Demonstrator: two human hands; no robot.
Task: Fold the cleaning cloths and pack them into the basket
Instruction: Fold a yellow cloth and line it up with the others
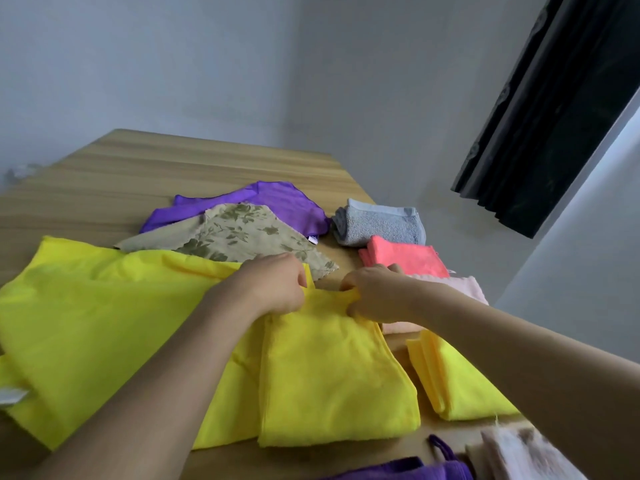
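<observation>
A large bright yellow cloth (104,327) lies spread over the near left of the wooden table (145,168), with its right part folded over into a narrower panel (332,382). My left hand (277,285) and my right hand (374,292) both pinch the far edge of that folded panel, close together. Unfolded behind it lie a beige floral cloth (239,233) and a purple cloth (277,202). Folded cloths sit along the right: grey-blue (381,223), coral (405,259), pale pink (464,289) and yellow (457,379). No basket is in view.
At the bottom right edge lie a purple cloth (408,471) and a pale folded cloth (519,455). A white tag (12,396) sticks out at the yellow cloth's left edge. A dark curtain (554,109) hangs at the upper right beside grey walls.
</observation>
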